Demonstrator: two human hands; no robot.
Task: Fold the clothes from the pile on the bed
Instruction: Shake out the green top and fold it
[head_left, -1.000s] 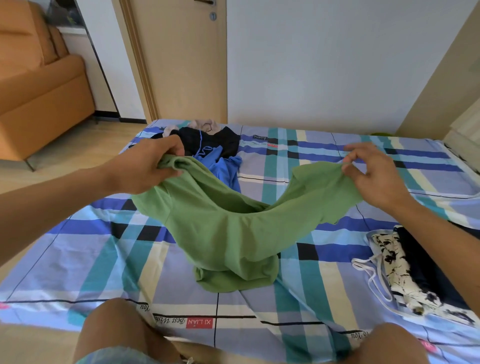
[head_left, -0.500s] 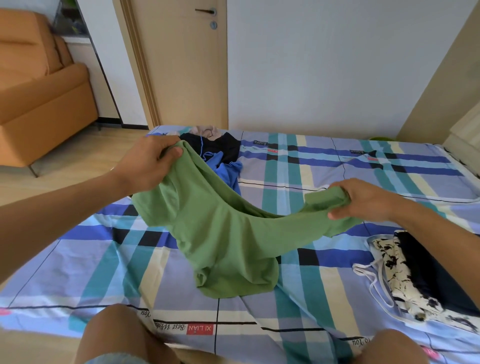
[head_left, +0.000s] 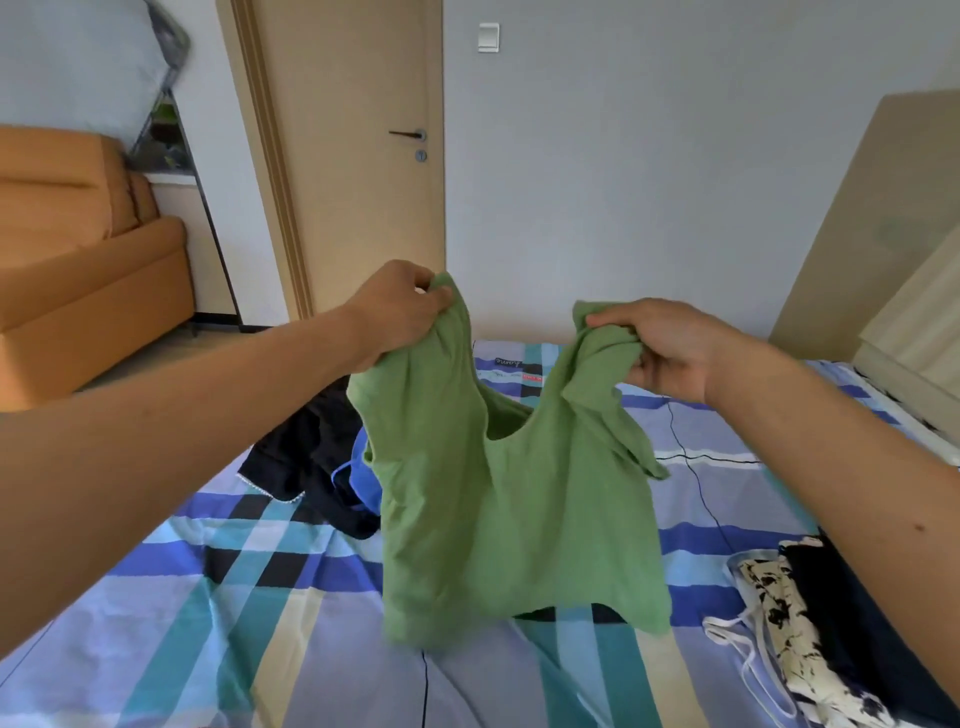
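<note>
Bed (head_left: 218, 623), plaid sheet in blue, teal and cream: I log it across the lower frame, 3 through 9 o'clock. Door (head_left: 358, 156), shut, at 11 o'clock. Orange sofa (head_left: 78, 270) at 9 o'clock. Green top (head_left: 519, 519), centre, hanging upright over the bed by its shoulders; I cannot tell whether its hem touches the sheet. Pile of dark and blue clothes (head_left: 311, 457) on the sheet at 9 o'clock of the top, partly behind it. Folded stack (head_left: 831, 623), dark and floral pieces, at 4 o'clock. Left hand (head_left: 400, 312) grips one shoulder in curled fingers; right hand (head_left: 660, 348) grips the other, bunched.
</note>
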